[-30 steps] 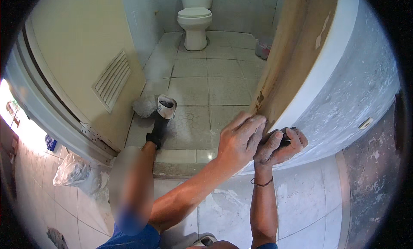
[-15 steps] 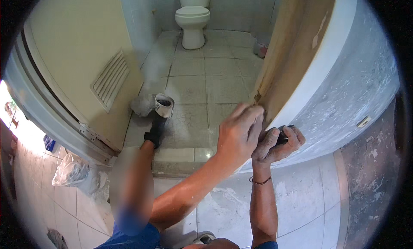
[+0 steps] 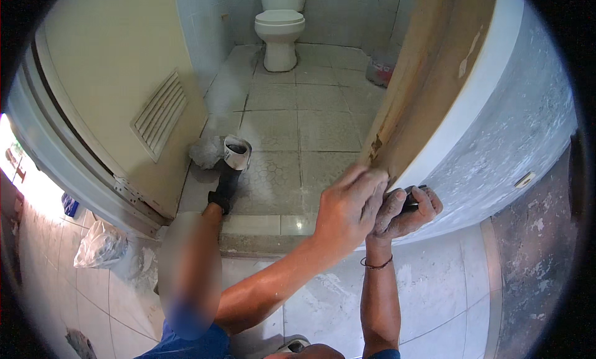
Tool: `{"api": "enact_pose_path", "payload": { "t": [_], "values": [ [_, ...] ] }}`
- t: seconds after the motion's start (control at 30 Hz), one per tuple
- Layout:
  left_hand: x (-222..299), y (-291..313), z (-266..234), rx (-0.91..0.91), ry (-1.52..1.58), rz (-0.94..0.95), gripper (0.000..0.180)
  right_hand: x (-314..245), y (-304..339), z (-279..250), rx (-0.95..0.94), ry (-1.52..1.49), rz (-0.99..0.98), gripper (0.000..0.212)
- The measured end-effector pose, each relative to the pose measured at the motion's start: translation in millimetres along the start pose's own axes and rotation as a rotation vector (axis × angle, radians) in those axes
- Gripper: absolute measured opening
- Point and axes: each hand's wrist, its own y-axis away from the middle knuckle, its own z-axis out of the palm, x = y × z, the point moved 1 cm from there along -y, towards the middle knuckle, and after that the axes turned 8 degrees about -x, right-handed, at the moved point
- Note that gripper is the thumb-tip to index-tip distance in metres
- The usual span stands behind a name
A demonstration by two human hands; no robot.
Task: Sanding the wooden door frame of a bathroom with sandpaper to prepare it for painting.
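Note:
My left hand is closed, its dusty fingers bent against the lower part of a brown door jamb. What its fingertips pinch, if anything, is hidden. Just right of it, my right hand is curled, palm up, around a small black object beside the jamb's white edge. Most of that object is covered by my fingers, so its kind does not show. Grey dust coats both hands. Above my left fingers the jamb has a dark chipped spot.
A cream door with a louvred vent stands at left. Beyond a raised sill lies a tiled floor with a white toilet. My leg reaches over the sill, near a greyish lump. A plastic bag lies left; a grey wall stands right.
My left hand has slid slightly down and right along the jamb, uncovering more of the wood below the chipped spot. My right hand has dropped a little, keeping the black object.

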Motion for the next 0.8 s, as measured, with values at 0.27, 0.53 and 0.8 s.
{"api": "enact_pose_path", "payload": {
  "t": [0.27,0.53,0.8],
  "values": [
    [0.0,-3.2,-2.1,0.020,-0.029,-0.003,0.014,-2.7,-2.3,1.4,-0.013,0.049,-0.058,0.023],
    [-9.0,-15.6,-1.0,0.072,-0.030,0.030,0.012,-6.2,-4.2,2.6,-0.023,0.033,-0.041,0.023],
    [-0.1,-9.3,-4.6,-0.037,-0.035,-0.046,0.012,-7.1,-3.8,-0.3,-0.015,0.042,-0.029,0.024]
  ]
}}
